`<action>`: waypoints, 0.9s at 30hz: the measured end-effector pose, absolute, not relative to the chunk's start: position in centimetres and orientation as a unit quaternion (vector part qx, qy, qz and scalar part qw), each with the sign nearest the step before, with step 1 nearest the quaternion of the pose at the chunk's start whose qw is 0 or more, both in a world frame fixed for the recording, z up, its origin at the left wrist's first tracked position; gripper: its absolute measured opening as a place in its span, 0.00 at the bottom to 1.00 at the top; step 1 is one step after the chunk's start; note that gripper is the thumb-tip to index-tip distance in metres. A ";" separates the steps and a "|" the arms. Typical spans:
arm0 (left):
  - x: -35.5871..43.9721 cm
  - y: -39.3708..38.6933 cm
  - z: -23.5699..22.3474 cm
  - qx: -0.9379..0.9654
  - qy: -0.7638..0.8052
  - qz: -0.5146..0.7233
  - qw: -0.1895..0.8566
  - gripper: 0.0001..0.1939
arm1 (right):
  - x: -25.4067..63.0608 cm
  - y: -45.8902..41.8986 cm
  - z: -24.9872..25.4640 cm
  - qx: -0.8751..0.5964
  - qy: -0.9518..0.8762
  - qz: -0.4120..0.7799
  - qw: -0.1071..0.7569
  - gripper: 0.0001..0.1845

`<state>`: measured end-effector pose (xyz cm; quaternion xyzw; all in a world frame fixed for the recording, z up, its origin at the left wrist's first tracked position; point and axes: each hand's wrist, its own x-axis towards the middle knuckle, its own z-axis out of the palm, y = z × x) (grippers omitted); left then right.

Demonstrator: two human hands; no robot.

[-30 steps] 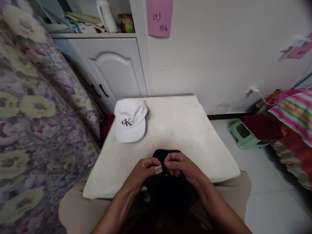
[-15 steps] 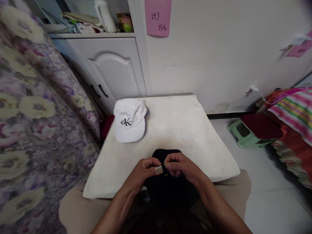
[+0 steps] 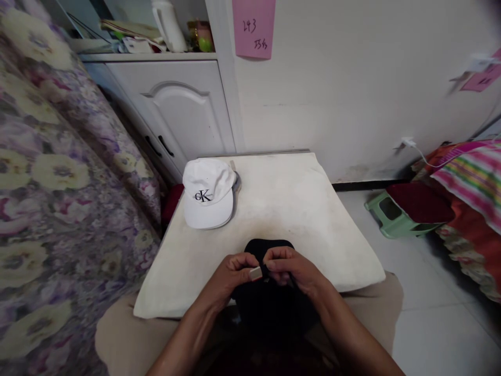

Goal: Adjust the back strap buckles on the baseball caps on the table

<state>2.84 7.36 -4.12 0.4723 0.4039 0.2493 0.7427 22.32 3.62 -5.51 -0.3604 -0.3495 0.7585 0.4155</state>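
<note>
A black cap (image 3: 270, 308) lies at the near edge of the table, partly over my lap, its lower part lost in dark shade. My left hand (image 3: 235, 271) pinches a small pale rectangular buckle (image 3: 255, 273) between thumb and finger, over the cap. Close beside it, my right hand (image 3: 291, 266) is closed in a pinch on the cap's dark strap, though the fingertips hide most of it. Only a narrow gap separates the two hands. Farther back on the left stands a white cap (image 3: 208, 193) with black lettering, brim toward me; a greyish piece shows behind it.
A cream cloth covers the table (image 3: 305, 209). White cabinet doors (image 3: 183, 109) and a floral curtain (image 3: 47, 209) border the left side. At right, a green stool (image 3: 391, 219) with a dark red top stands by a striped bedcover (image 3: 473, 177). A pink note (image 3: 253, 28) hangs on the wall.
The buckle in my left hand has tilted slightly, with a reddish lower edge now showing. Both hands stay almost where they were; the white cap has not moved.
</note>
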 end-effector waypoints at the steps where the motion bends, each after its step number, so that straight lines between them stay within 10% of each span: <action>1: 2.8 7.4 -4.2 0.473 0.402 0.249 0.743 0.10 | 22.3 3.6 -5.5 -0.359 -0.347 0.760 0.416 0.11; 27: 2.6 6.9 -4.0 0.505 0.373 0.240 0.740 0.11 | 22.1 3.2 -5.5 -0.337 -0.402 0.728 0.442 0.12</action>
